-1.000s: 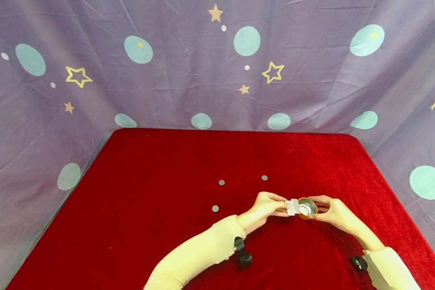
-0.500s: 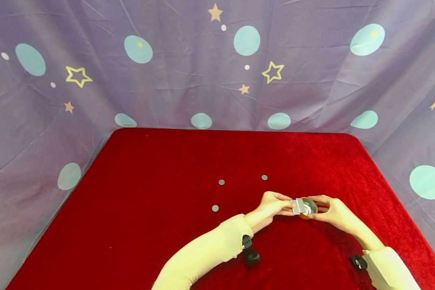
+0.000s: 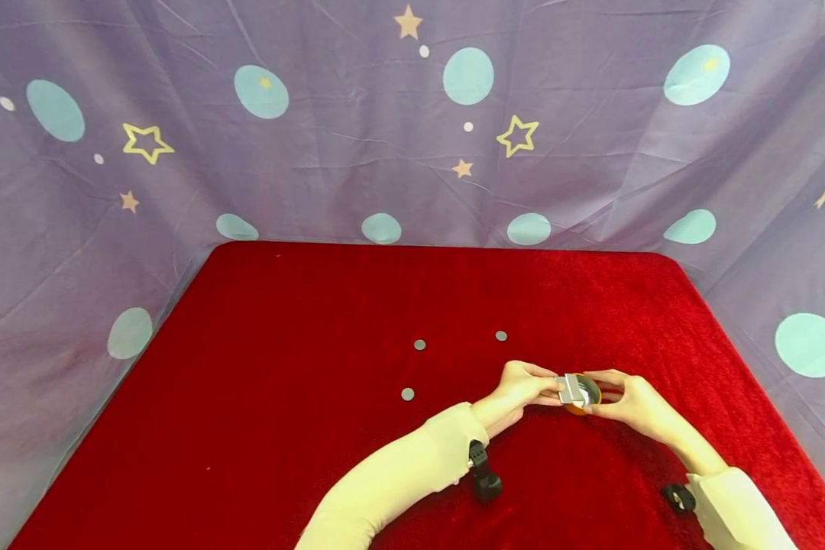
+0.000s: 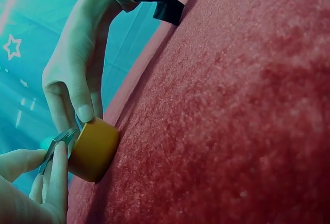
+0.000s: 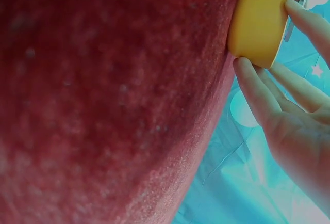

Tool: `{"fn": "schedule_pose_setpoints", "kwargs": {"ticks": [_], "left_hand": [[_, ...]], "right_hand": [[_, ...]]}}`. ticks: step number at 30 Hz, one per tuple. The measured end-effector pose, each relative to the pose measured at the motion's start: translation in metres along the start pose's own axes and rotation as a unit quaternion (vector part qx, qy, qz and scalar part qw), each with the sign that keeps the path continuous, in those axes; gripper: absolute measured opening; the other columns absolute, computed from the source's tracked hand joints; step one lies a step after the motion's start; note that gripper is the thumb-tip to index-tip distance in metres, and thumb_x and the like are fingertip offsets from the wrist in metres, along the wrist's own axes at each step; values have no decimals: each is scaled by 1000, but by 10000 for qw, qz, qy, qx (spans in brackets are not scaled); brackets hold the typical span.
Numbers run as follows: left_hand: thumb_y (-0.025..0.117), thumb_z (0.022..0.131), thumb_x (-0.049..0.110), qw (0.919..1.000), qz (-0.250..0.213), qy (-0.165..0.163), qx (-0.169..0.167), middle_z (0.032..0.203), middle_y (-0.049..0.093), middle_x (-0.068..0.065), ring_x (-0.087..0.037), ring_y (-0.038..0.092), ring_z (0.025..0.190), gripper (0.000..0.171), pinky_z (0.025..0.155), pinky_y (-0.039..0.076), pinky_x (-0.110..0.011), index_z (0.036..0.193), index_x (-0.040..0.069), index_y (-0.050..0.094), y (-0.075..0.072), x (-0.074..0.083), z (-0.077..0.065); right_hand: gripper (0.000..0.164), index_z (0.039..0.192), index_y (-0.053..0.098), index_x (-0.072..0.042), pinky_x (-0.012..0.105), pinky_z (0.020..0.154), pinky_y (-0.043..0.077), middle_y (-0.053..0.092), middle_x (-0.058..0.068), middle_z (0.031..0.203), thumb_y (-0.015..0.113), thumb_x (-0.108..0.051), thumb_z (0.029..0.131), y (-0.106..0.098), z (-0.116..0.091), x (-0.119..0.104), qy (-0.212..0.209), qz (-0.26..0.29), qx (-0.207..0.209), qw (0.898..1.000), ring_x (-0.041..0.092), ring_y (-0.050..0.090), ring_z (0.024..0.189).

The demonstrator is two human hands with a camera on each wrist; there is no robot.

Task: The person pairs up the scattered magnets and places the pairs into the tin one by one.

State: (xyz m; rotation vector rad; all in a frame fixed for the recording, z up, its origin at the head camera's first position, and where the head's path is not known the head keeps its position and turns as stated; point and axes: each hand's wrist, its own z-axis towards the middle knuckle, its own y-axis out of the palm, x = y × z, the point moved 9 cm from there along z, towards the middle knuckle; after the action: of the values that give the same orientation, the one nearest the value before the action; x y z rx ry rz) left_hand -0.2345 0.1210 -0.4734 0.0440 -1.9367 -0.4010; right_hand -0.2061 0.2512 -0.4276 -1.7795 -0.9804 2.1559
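My left hand pinches a small flat silvery metal piece with a ridge across it, thumb on one side and fingers on the other. This piece overlaps the left part of a small round yellow cup with a grey, shiny inside. In the left wrist view the metal piece is tilted at the cup's rim. My right hand holds the cup from the right, thumb and fingertips spread on opposite sides of its rim. The cup stands upright on the red cloth, its opening partly hidden by the metal piece.
Three small grey discs lie apart on the red cloth: one disc left of my left hand, another disc farther back, and a third disc behind that hand. A patterned purple curtain surrounds the table.
My left hand has moved right with the metal piece, which has gone from the cup's left rim to partly over its opening. My right hand and the cup have stayed in place.
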Motion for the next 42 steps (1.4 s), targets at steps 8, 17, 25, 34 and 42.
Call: {"fn": "schedule_pose_setpoints", "kwargs": {"ticks": [8, 17, 25, 34, 42], "left_hand": [[57, 69, -19, 10000, -33, -76, 41, 76, 61, -31, -35, 63, 72, 16, 59, 52, -36, 85, -18, 60, -1, -5, 4], [58, 67, -21, 9999, 115, 44, 24, 75, 61, -32, -37, 62, 72, 16, 57, 52, -34, 83, -19, 59, 3, -3, 6], [60, 66, -22, 9989, 420, 224, 34, 74, 60, -32, -38, 61, 71, 16, 57, 52, -33, 82, -20, 59, 6, 3, 6], [66, 64, -18, 9924, 1134, 391, 278, 65, 62, -26, -35, 63, 62, 12, 49, 51, -28, 75, -17, 63, 8, 8, 5], [71, 64, -12, 9812, 1845, 428, 370, 60, 63, -18, -28, 63, 52, 12, 45, 50, -26, 73, -11, 64, 12, 9, 10]], "right_hand": [[49, 111, 53, 12, 24, 67, 51, 57, 26, 106, 72, -9, 71, 1, 0, 1, -3, -37, 75, 10000, 13, 61, 86], [47, 110, 52, 14, 24, 67, 51, 56, 27, 105, 71, -4, 71, 1, 2, -4, -155, -54, 97, 9998, 7, 60, 86], [47, 109, 53, 14, 24, 67, 51, 57, 26, 103, 72, -5, 70, 0, 3, -3, -84, -72, 129, 9999, 3, 59, 84], [47, 108, 53, 14, 23, 66, 51, 58, 26, 102, 72, -7, 70, 0, 4, -1, -7, -174, 104, 9998, 1, 59, 82], [47, 108, 53, 14, 21, 66, 50, 57, 27, 103, 72, -6, 70, 1, 4, 3, -31, -48, 96, 9999, 2, 59, 83]]}}
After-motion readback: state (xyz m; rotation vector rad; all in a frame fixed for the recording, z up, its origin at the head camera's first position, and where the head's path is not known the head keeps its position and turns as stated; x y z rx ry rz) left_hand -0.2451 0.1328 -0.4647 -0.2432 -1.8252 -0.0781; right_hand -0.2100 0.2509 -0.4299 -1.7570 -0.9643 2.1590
